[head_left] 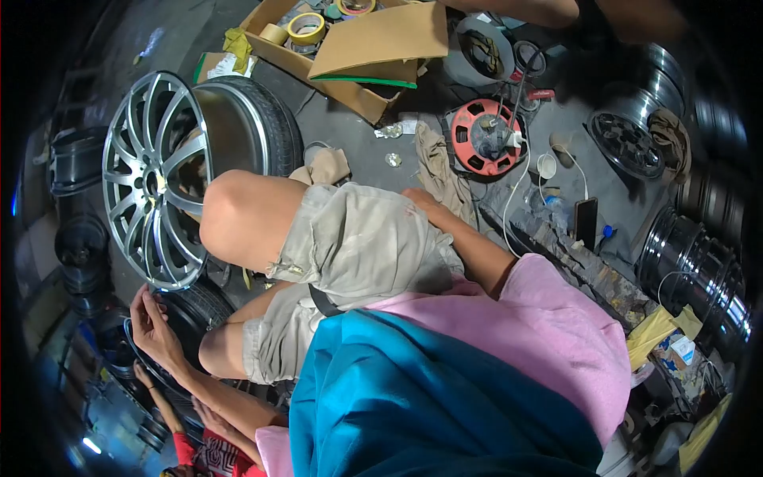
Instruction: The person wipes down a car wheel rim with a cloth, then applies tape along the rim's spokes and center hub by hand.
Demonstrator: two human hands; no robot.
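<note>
A silver multi-spoke alloy wheel rim stands on edge at my knee, its spoked face turned left. My left hand is just below the rim's lower edge, its fingers stretched out and holding nothing that I can see. Whether the fingertips touch the rim, I cannot tell. Behind the rim stands a black tyre, and another tyre lies beneath it. My right hand is beside my thigh, partly covered by my shorts, and its fingers are hidden.
An open cardboard box holds tape rolls. Nearby are a white bucket, a red cable reel, a brown cloth and a phone. More rims are at the right. A co-worker in red reaches in at lower left.
</note>
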